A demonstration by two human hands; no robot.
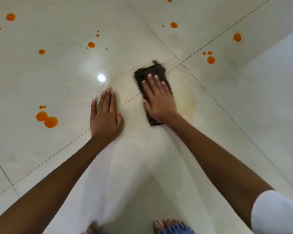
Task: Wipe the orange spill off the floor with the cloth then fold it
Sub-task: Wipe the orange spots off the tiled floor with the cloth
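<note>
Fingers (155, 81) of our right hand (159, 102) lie straight, pressing the dark cloth (148, 71) flat beneath them, presumably so its whole face meets the floor (227, 115). Our left hand (106, 117), fingers likewise straight, braces on bare tile beside it. Orange drops (46, 119) lie well beyond both hands, unwiped.

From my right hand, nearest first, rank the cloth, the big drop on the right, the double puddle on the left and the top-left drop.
1. cloth, under the right hand.
2. big drop, ahead to the right.
3. double puddle, off to the left.
4. top-left drop, far left corner.
</note>
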